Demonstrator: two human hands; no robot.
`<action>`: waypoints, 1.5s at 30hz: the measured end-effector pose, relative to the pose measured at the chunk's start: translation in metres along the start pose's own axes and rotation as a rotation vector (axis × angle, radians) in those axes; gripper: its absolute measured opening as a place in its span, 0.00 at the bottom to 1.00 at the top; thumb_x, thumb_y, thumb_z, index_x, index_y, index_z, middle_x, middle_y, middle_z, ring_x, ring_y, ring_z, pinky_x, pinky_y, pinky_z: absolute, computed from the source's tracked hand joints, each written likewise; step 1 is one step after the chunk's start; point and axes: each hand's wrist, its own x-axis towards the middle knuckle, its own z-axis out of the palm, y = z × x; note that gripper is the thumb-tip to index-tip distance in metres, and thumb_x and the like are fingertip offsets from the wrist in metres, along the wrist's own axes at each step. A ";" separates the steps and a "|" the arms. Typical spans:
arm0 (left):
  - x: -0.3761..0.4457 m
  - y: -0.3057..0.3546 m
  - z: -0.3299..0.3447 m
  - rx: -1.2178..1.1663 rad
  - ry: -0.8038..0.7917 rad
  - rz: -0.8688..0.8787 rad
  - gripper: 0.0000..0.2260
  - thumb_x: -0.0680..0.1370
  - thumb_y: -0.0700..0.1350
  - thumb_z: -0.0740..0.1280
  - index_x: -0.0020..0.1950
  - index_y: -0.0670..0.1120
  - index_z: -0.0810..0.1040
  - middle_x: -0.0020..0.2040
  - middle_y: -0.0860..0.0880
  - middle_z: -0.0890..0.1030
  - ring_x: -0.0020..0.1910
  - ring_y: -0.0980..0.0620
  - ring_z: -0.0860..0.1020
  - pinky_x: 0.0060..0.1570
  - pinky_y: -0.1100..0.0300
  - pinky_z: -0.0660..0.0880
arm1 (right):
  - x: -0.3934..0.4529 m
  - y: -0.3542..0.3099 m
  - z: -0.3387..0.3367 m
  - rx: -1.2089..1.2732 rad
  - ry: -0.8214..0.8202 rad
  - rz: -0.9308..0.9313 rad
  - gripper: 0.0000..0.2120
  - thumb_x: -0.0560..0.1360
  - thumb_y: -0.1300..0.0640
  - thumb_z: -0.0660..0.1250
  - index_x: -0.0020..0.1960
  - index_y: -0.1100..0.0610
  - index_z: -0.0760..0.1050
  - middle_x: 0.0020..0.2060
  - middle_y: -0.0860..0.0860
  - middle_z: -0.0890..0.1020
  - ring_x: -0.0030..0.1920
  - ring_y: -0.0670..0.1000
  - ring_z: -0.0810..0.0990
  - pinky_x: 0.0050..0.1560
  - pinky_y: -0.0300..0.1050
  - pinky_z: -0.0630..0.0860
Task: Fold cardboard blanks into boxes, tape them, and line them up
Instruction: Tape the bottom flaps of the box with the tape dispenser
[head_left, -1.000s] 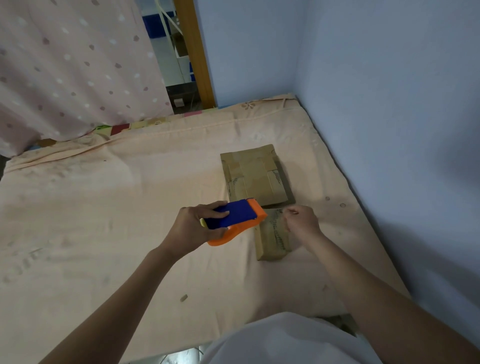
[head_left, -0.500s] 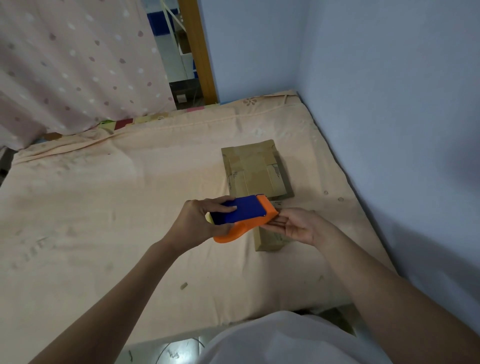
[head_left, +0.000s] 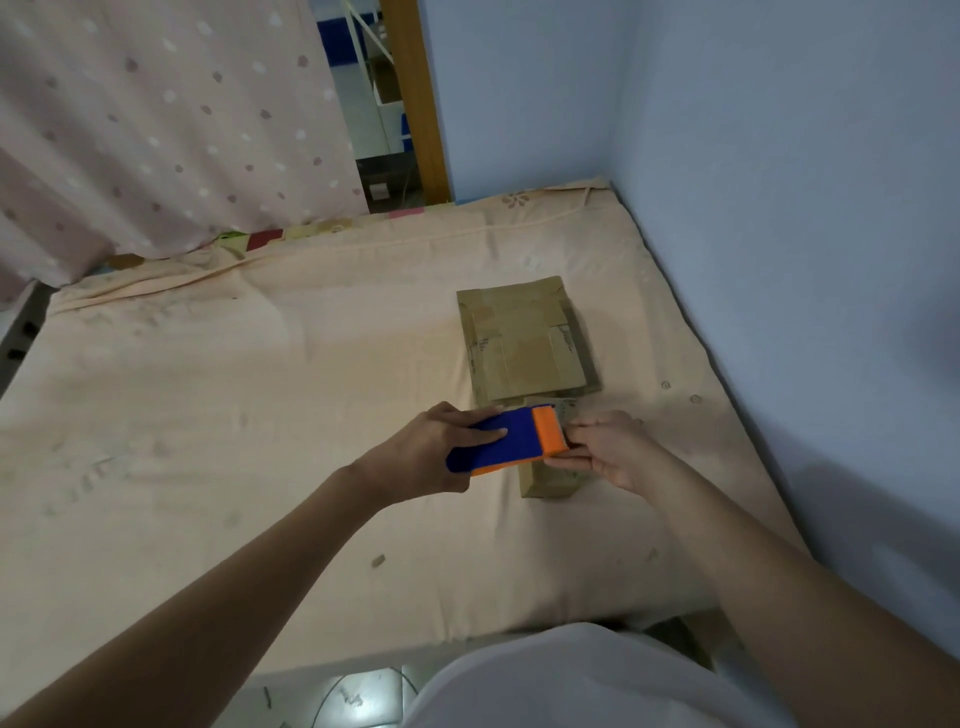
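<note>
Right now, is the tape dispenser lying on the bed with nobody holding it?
No: the left hand grips the blue and orange tape dispenser above the bed, and the right hand touches its orange end.

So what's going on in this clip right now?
A person stands at a peach-sheeted bed doing box work. Their left hand grips a blue and orange tape dispenser, while the right hand pinches at its orange front end, apparently at the tape. Under the hands lies a small brown cardboard box; a stack of flat brown cardboard blanks lies beyond it.
</note>
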 end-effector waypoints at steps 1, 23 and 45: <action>0.000 -0.001 0.001 -0.003 0.009 0.013 0.30 0.73 0.40 0.73 0.74 0.52 0.72 0.76 0.54 0.68 0.59 0.50 0.71 0.55 0.62 0.71 | 0.002 0.001 0.000 -0.007 0.027 -0.009 0.13 0.80 0.70 0.62 0.64 0.71 0.71 0.50 0.67 0.82 0.45 0.61 0.86 0.40 0.52 0.85; 0.015 -0.017 0.004 0.002 -0.138 0.124 0.29 0.73 0.45 0.74 0.73 0.53 0.73 0.74 0.53 0.70 0.54 0.59 0.68 0.53 0.69 0.67 | 0.019 0.032 -0.017 -0.203 0.240 0.028 0.06 0.77 0.68 0.69 0.41 0.65 0.81 0.40 0.62 0.85 0.42 0.59 0.86 0.52 0.60 0.83; 0.010 -0.015 -0.005 -0.065 -0.022 0.051 0.25 0.74 0.44 0.75 0.71 0.50 0.76 0.73 0.48 0.72 0.57 0.47 0.75 0.56 0.56 0.75 | 0.001 0.003 -0.009 0.046 0.015 0.030 0.04 0.79 0.68 0.66 0.53 0.67 0.76 0.47 0.65 0.84 0.47 0.62 0.85 0.47 0.55 0.83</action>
